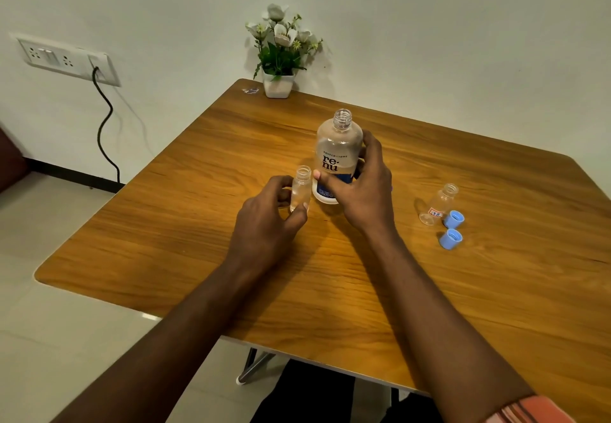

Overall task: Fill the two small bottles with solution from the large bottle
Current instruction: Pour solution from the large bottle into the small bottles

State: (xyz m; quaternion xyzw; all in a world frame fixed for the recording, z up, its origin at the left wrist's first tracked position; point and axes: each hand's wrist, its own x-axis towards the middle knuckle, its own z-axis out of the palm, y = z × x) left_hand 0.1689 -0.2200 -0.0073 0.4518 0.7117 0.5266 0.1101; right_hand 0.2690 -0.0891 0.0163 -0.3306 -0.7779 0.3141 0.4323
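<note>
The large clear bottle [338, 148], uncapped, with a white and blue "renu" label, stands upright on the wooden table [198, 224]. My right hand [363, 191] is wrapped around its lower half. Just left of it stands a small clear bottle [301, 186], also uncapped, and my left hand [267, 221] grips it between thumb and fingers. A second small clear bottle [438, 204], open and bearing a small red-edged sticker, stands alone at the right, away from both hands. Two blue caps [452, 228] lie beside it.
A white pot of artificial flowers [279, 55] stands at the table's far edge by the wall, with a small wrapper [250, 91] to its left. A wall socket panel [66, 58] with a black cable hangs at left. Tiled floor lies beyond the table's left edge.
</note>
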